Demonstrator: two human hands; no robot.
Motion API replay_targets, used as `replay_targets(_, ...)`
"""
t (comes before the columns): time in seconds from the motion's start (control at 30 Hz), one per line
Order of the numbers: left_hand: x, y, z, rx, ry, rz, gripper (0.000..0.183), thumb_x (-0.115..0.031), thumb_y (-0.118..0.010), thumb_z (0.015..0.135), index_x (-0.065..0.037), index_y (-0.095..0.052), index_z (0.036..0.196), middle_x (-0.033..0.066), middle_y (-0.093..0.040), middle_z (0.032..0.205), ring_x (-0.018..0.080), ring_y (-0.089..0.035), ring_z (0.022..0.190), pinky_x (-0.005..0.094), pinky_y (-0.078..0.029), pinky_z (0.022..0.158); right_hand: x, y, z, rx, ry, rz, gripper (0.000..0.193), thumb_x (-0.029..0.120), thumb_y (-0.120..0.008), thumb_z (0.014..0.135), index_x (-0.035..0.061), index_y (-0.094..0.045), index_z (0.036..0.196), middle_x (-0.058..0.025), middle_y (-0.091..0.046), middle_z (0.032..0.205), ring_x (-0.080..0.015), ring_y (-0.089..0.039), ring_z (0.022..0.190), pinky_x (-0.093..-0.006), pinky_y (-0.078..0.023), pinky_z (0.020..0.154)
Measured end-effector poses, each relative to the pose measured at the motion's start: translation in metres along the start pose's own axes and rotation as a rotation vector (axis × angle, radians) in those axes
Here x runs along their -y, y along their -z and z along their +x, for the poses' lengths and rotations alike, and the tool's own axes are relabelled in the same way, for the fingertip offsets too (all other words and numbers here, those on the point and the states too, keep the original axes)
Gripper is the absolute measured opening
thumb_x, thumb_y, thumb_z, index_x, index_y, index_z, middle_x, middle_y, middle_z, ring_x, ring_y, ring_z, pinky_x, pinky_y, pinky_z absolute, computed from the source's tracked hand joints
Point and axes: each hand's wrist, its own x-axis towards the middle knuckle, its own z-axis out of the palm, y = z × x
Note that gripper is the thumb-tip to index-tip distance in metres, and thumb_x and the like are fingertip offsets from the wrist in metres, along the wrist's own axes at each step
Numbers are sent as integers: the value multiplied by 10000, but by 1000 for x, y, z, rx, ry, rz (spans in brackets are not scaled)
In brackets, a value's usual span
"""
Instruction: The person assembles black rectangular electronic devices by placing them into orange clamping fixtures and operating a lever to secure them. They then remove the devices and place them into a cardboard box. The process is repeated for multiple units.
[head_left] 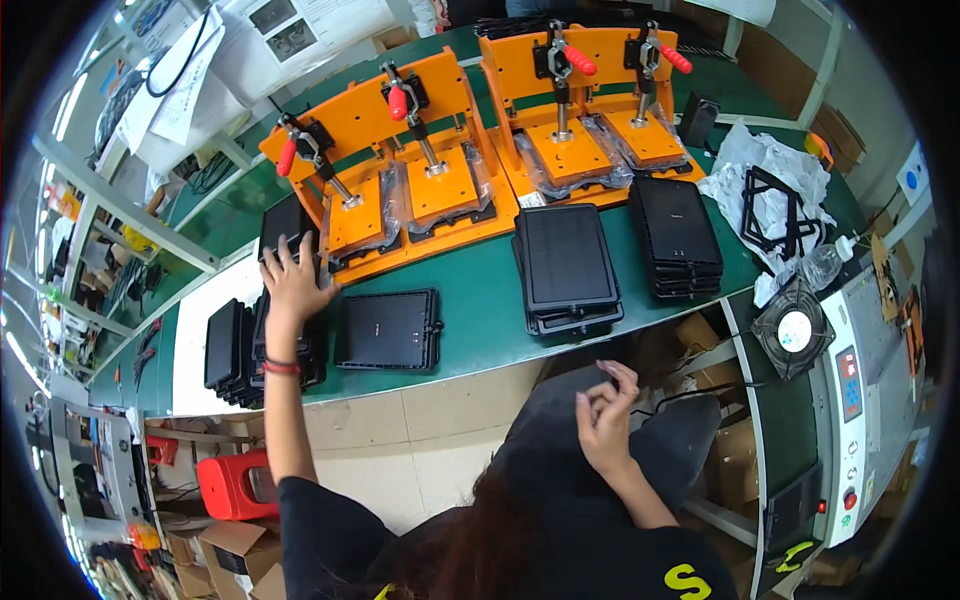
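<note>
My left hand [293, 288] reaches over the left end of the bench with its fingers spread and nothing in it. Beneath and beside it stand stacks of flat black rectangular cases [229, 345]; whether the hand touches one I cannot tell. Just right of it, a single black case [387, 330] lies flat on the green bench. My right hand [608, 420] hovers above my lap, fingers loosely curled and apart from the thumb, holding nothing I can see. Ahead of it are two more stacks, one of black panels [568, 262] and one of black cases [678, 235].
Orange clamp fixtures [440, 190] with red-handled toggle clamps stand along the back of the green bench [475, 300]. On the right are black frames [770, 212] on crumpled white wrapping, a clear bottle [822, 262], a fan [792, 330] and a white machine [850, 400]. A red stool [222, 487] stands lower left.
</note>
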Motion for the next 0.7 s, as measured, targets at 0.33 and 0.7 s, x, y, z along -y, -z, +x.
replay_targets(0.33,53,-29,70,492,-141,-251,829,-497,-712,674,-180,-377,1363,95,-516,1323,261,-449,1268,671,-152,1040,-13,2,-21,8,-202,186,540,-87,-540,826,-19,-258,1281,-191,-382,1255,-139,-538,683,-209,-394,501)
replay_targets(0.7,82,-41,50,441,-143,-201,684,-461,-686,735,-175,-451,1310,95,-481,1356,285,-423,1284,639,-234,1028,-12,-7,-19,117,-257,169,516,-76,-495,855,-15,-243,1301,-186,-427,1229,-133,-553,733,-206,-449,600)
